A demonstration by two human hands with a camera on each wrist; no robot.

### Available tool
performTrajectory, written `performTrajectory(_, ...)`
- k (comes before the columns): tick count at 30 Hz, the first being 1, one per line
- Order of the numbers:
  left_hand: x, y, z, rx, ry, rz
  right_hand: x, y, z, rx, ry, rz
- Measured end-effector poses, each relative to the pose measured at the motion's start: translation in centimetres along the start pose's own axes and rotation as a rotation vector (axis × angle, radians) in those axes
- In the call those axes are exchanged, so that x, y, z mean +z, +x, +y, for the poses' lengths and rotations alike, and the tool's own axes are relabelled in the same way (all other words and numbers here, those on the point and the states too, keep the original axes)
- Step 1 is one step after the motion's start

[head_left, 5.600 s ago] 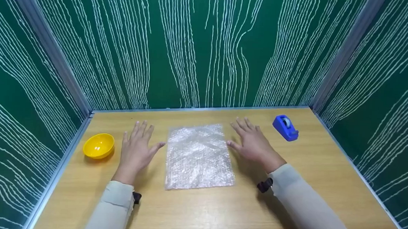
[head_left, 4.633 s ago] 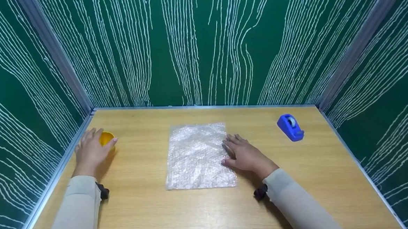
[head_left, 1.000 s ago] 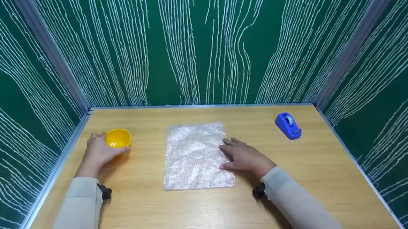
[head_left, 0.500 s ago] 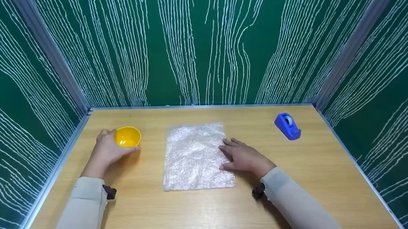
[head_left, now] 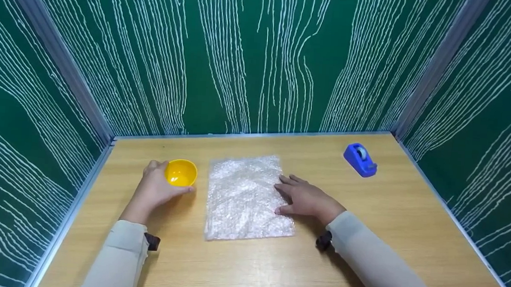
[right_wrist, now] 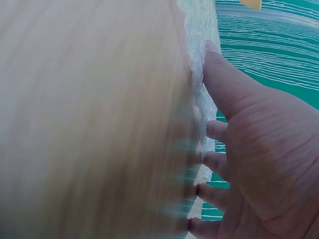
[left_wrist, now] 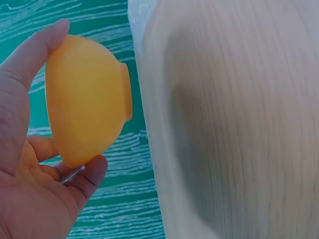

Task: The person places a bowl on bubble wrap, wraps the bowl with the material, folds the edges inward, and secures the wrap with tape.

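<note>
Head view: I see left hand [head_left: 154, 188] gripping bowl [head_left: 181, 173], raised just left of sheet [head_left: 245, 204]; right hand [head_left: 308, 201] apart, spread on sheet's right edge. Early stage, I judge: bowl not yet set down, sheet flat, tape [head_left: 358, 161] right of sheet untouched.

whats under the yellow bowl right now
The left wrist view shows a gap under the yellow bowl, then the wooden table. The left hand holds the bowl. In the head view, bowl and hand cover the spot directly below.
</note>
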State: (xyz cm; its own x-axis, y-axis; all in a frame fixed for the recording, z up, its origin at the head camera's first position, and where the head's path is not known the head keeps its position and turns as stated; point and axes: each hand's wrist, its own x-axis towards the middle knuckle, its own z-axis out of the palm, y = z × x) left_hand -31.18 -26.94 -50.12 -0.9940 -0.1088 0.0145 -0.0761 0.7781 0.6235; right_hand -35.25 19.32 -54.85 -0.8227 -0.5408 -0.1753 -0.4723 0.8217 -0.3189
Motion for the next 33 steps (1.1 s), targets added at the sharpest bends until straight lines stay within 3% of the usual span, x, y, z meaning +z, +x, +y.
performTrajectory(14,2.7,0.3,2.8,0.116,-0.041,-0.029,0.2,0.2,-0.3,0.012,-0.008,-0.008)
performTrajectory(33,7.5,0.1,8.1,0.187,-0.074,-0.1,0.2,0.2,-0.8,0.016,0.007,-0.001)
